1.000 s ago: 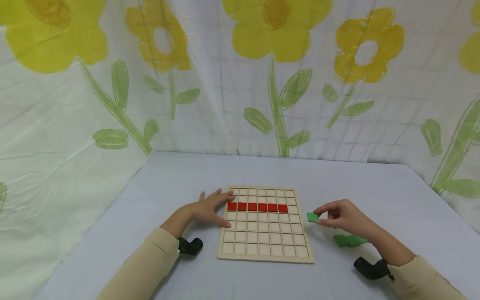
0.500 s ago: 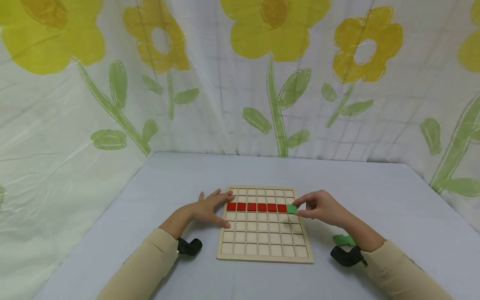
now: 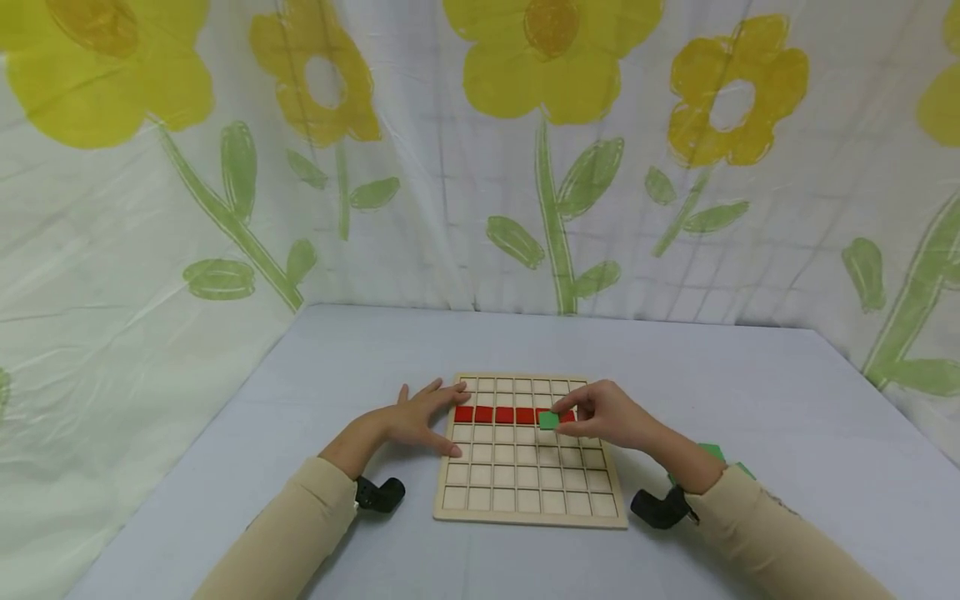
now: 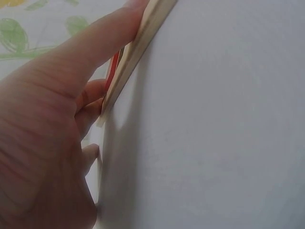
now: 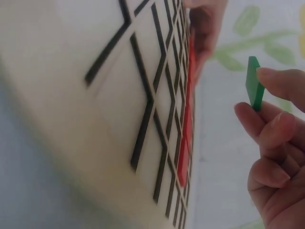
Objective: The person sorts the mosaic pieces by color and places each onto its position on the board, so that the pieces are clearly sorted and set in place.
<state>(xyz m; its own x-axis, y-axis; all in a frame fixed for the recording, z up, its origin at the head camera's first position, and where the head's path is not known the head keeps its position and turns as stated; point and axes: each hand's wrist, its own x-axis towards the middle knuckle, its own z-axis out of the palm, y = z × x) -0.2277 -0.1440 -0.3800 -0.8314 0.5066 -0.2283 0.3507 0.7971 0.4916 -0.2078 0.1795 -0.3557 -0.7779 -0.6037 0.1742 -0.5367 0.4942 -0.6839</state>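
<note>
A wooden grid board [image 3: 527, 476] lies on the table, with a row of several red square tiles [image 3: 504, 415] across its upper part. My left hand [image 3: 412, 419] rests spread on the board's left edge, its thumb on the wooden rim [image 4: 138, 52] in the left wrist view. Between thumb and fingers, my right hand [image 3: 611, 417] pinches a green square tile [image 3: 548, 421] over the right part of the red row. The right wrist view shows this green tile [image 5: 253, 83] held apart from the board's surface. It partly covers the red tiles below it in the head view.
More green tiles [image 3: 711, 451] lie on the white table right of the board, partly hidden by my right forearm. A black wrist camera [image 3: 380, 494] sits at my left cuff, another [image 3: 660, 508] at my right. A flower-printed curtain [image 3: 442, 208] hangs behind the table.
My right hand has carried the green tile leftward, from beside the board to above the red row. My left hand has stayed on the board's left edge.
</note>
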